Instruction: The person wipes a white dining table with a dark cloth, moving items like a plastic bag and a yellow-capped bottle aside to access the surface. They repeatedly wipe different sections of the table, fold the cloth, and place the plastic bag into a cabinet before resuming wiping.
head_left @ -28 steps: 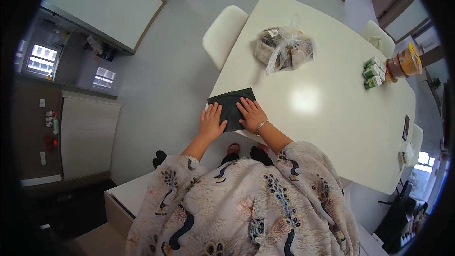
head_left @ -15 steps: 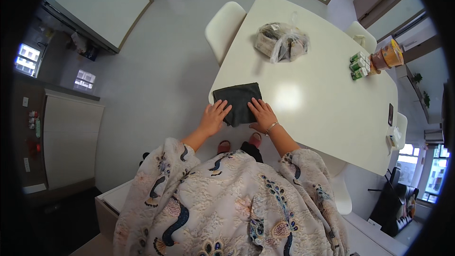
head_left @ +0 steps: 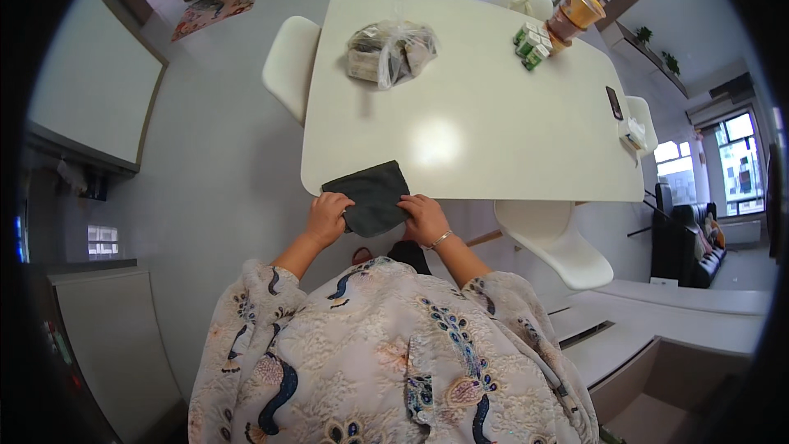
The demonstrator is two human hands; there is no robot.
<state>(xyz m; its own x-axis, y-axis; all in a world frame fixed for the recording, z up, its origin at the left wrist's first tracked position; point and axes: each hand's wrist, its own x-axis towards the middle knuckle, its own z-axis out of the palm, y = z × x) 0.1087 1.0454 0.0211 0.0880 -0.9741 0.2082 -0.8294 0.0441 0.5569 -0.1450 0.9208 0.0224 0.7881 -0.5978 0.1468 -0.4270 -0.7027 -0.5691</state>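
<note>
A folded dark grey-green cloth (head_left: 371, 196) lies partly on the near left corner of the white table (head_left: 509, 136). Its near part hangs out over the table's edge. My left hand (head_left: 329, 218) pinches the cloth at its left side, thumb and fingers closed on it. At the opposite side my right hand (head_left: 426, 219), a bracelet on its wrist, grips the cloth too, with the fingers bent around its edge.
A clear plastic bag (head_left: 391, 56) with things inside sits on the table's far left part. Small green-and-white cartons (head_left: 532, 43), tubs (head_left: 575, 12), a phone (head_left: 614, 103) and a tissue pack (head_left: 633, 133) stand farther right. White chairs (head_left: 292, 70) surround the table.
My hands lay flat with spread fingers on the cloth before; now both are closed on its sides. The whole view has turned, so the table appears farther left.
</note>
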